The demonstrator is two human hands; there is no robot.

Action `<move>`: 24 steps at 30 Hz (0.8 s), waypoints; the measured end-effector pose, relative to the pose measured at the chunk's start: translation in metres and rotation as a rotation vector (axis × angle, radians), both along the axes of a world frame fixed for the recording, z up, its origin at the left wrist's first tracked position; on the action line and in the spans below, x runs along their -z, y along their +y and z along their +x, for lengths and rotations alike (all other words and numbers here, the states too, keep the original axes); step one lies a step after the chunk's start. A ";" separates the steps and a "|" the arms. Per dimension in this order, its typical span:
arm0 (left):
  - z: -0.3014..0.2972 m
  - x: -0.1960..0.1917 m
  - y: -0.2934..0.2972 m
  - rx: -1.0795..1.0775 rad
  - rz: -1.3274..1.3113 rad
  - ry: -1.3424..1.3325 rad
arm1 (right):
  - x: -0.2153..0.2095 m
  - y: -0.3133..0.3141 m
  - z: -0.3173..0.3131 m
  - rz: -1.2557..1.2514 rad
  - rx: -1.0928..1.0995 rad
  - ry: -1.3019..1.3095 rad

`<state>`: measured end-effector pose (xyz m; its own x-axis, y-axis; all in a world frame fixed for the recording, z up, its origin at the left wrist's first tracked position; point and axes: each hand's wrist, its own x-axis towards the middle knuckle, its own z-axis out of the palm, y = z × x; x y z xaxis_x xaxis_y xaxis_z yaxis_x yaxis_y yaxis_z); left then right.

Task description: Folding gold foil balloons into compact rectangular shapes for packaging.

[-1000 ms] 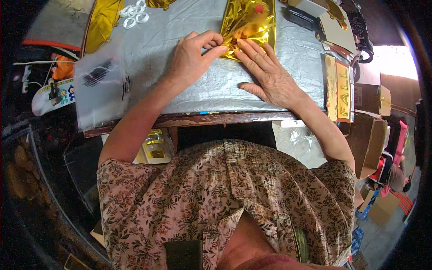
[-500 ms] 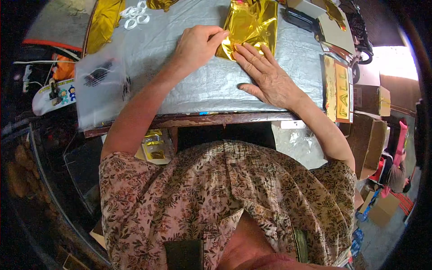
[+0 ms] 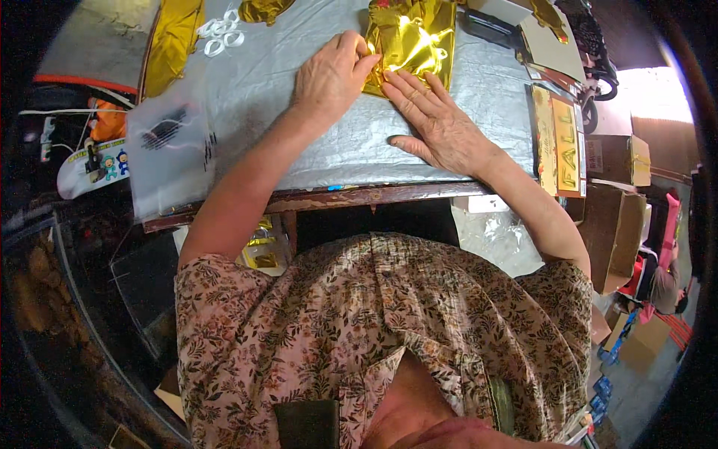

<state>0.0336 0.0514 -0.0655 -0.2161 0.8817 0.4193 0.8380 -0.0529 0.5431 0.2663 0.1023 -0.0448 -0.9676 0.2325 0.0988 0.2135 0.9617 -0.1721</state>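
A shiny gold foil piece (image 3: 415, 37), folded flat and creased, lies at the far middle of the silvery covered table. My left hand (image 3: 327, 81) is at its left edge, with thumb and curled fingers closed on the foil there. The exact pinch is partly hidden by the fingers. My right hand (image 3: 446, 133) rests palm down, its outstretched fingertips pressing on the foil's near edge and the thumb spread on the tablecloth (image 3: 336, 161).
White ribbon loops (image 3: 221, 34) and more gold foil (image 3: 173, 49) lie at the far left, above a clear plastic bag (image 3: 168, 168). To the right are a black tray (image 3: 488, 28), a printed card pack (image 3: 559, 142) and cardboard boxes (image 3: 609, 232). Another person (image 3: 662, 277) is at the far right.
My left hand has shifted slightly up along the foil's left edge, its fingers now more curled. My right hand stays flat on the foil's near edge.
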 end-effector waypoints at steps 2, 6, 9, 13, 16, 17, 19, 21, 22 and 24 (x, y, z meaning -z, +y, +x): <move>-0.001 -0.002 0.000 0.055 -0.004 -0.032 | 0.000 0.001 0.002 -0.009 0.001 0.026; -0.003 -0.003 -0.006 0.026 -0.076 -0.179 | 0.003 0.003 0.002 -0.009 0.006 0.046; -0.010 -0.002 -0.006 0.012 -0.154 -0.304 | 0.004 0.004 0.002 -0.011 -0.006 0.075; -0.019 -0.002 0.000 0.070 -0.262 -0.321 | 0.003 0.006 0.002 -0.064 -0.025 0.116; -0.016 -0.008 0.001 0.062 -0.317 -0.369 | 0.006 0.008 0.003 -0.064 -0.016 0.110; -0.018 -0.007 0.001 0.065 -0.316 -0.368 | 0.006 0.007 0.003 -0.067 -0.021 0.122; -0.026 -0.004 0.001 0.181 -0.326 -0.448 | 0.005 0.007 0.003 -0.070 -0.023 0.134; -0.031 0.002 0.000 0.212 -0.341 -0.527 | -0.001 0.008 0.004 -0.142 0.018 0.273; -0.029 0.000 0.000 0.244 -0.358 -0.606 | -0.003 0.009 0.007 -0.162 0.041 0.374; -0.027 -0.003 -0.006 0.309 -0.355 -0.685 | -0.009 0.009 0.011 -0.166 0.126 0.455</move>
